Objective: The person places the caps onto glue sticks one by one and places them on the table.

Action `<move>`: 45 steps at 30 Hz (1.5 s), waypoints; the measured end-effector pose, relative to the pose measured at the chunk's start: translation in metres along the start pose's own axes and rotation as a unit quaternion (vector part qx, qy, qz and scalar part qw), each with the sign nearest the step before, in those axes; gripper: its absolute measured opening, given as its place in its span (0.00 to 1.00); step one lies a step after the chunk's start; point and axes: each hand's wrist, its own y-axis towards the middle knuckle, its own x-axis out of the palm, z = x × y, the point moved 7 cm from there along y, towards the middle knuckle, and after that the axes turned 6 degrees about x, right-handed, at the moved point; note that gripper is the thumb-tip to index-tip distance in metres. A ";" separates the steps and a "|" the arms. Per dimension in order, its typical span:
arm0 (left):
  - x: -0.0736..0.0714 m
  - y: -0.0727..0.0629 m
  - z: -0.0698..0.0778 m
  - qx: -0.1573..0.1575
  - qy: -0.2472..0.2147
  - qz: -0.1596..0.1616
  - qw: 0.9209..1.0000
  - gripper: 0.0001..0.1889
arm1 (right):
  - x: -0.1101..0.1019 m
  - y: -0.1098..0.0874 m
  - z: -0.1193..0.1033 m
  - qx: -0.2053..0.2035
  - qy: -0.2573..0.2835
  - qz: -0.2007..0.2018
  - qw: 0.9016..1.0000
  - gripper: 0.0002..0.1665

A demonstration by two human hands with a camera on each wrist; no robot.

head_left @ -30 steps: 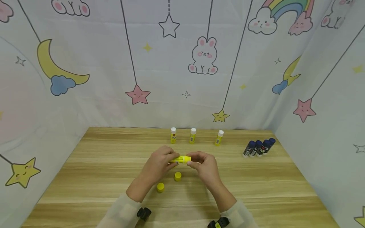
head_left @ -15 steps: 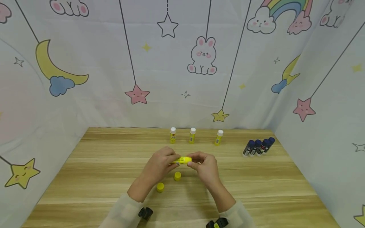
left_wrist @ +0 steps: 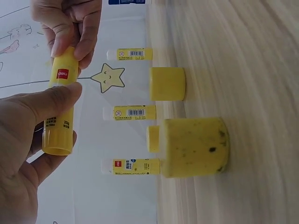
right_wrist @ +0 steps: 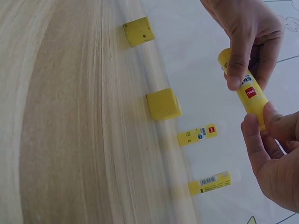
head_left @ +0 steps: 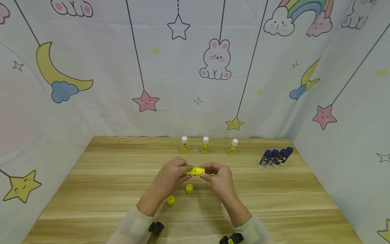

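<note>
Head view: glue stick (head_left: 196, 171) below frame centre, left hand (head_left: 171, 175) clamped on left part, right hand (head_left: 221, 178) pinching right end.

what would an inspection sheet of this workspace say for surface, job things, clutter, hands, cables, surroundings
Surface: wood-grain tabletop
Job things: yellow glue stick held above the tabletop; two short yellow cylinders on it; three white-capped glue sticks upright farther back
Clutter: four dark-blue-capped tubes grouped at far right
Grip: left hand and right hand both hold the yellow glue stick
Cables: nothing seen
Surroundings: white printed cloth behind and at both sides
</note>
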 end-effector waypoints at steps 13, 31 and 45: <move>0.004 -0.005 -0.002 0.009 0.007 -0.011 1.000 0.17 | -0.002 -0.001 0.008 0.019 -0.009 -0.016 1.000 0.12; 0.010 -0.009 -0.016 -0.052 0.033 -0.046 0.997 0.18 | -0.031 0.006 0.002 0.002 -0.078 0.010 0.997 0.12; 0.016 -0.011 -0.038 -0.131 0.063 -0.082 0.986 0.21 | -0.077 0.021 -0.001 -0.006 -0.197 0.049 0.979 0.12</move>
